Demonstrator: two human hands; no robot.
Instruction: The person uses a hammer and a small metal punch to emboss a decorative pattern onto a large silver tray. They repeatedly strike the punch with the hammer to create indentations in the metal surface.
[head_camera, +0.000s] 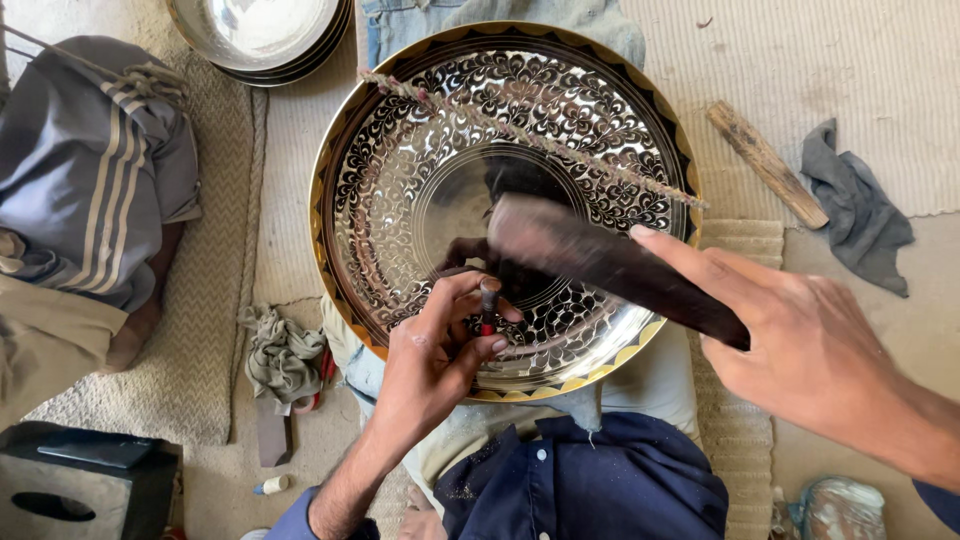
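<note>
Folded grey striped cloth (95, 170) lies at the far left on a woven mat (215, 300), with a black box (85, 480) at the lower left corner and a stack of plain metal bowls (262, 35) at the top edge. A crumpled greenish rag (283, 355) sits just beside the rim of a large engraved brass plate (400, 190), which rests tilted on the lap of a person seated on the floor. The plate's polished face carries dense dark floral scrollwork and a gold and black border. A twisted cord (530, 135) runs slantwise across its upper half.

The left hand (435, 355) is over the plate's lower part, its fingers (470, 300) pinched around a short dark chisel (489, 298) held upright with its tip on the patterned band. The right hand (815, 350) comes in from the right, its fingers (680, 250) closed on a long dark mallet (610, 265), blurred in motion, whose head hangs just above the chisel's top.

Further right, a wooden stick (767, 163) and a grey rag (857, 205) lie near each other on a pale ribbed mat (850, 60).
</note>
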